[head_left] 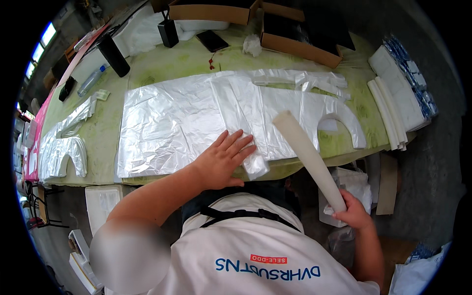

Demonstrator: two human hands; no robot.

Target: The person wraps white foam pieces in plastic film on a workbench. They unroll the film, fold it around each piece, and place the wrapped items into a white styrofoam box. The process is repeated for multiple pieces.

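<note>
A flat stack of clear, shiny plastic vest-type bags lies across the table before me, its handle loops to the right. Spread flat, my left hand presses on a folded plastic strip on top of the stack, the strip's end reaching the table's near edge. My right hand is closed around the lower end of a long off-white tube. The tube slants up and left, its far end over the right part of the bags. Whether that end touches them I cannot tell.
More plastic bags lie at the left. A black cylinder, a clear bottle, a black box-shaped device and a phone stand or lie behind. Cardboard boxes sit at the back; white rolls and packed bundles at right.
</note>
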